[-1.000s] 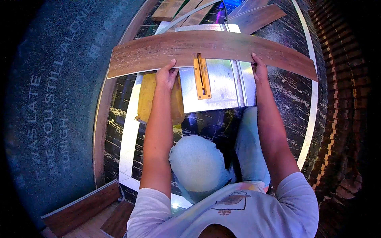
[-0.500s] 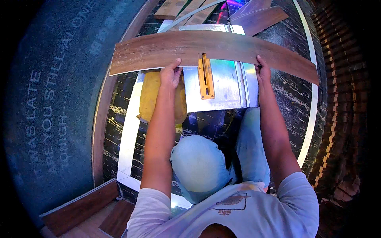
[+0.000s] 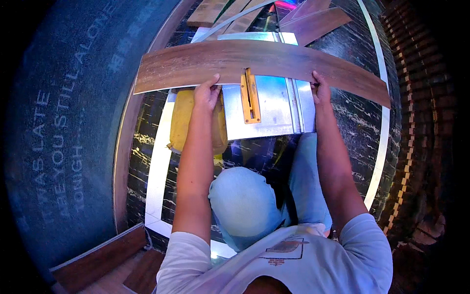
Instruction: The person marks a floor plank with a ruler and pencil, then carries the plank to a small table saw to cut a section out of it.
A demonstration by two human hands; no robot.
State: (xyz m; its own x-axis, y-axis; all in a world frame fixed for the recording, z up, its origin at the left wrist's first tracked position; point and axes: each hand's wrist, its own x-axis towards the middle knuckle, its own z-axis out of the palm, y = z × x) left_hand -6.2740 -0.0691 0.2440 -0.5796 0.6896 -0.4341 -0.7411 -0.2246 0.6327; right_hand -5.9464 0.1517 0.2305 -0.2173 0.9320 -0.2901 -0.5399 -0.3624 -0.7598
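A long brown wood-grain plank (image 3: 259, 60) lies crosswise over a silver table saw (image 3: 269, 110), covering the far part of its top. My left hand (image 3: 207, 93) grips the plank's near edge left of the saw slot, thumb on the upper face and fingers beneath. In the same way my right hand (image 3: 321, 88) holds that edge near the right side of the metal top. Between my hands, the yellow slot insert (image 3: 251, 105) reaches the plank's near edge. Whether a blade stands under the plank is hidden. Both plank ends overhang the saw.
A yellow container (image 3: 183, 120) sits left of the saw. More planks (image 3: 320, 27) lie beyond it, with a metal strip (image 3: 230, 20) across some. Cut planks (image 3: 105, 255) lie at lower left. A dark lettered wall (image 3: 63, 122) bounds the left; the floor (image 3: 352, 132) is black-veined with white strips.
Plank, saw and hands all sit slightly farther left in the picture, as the whole view has shifted a little. Both hands keep their hold on the plank.
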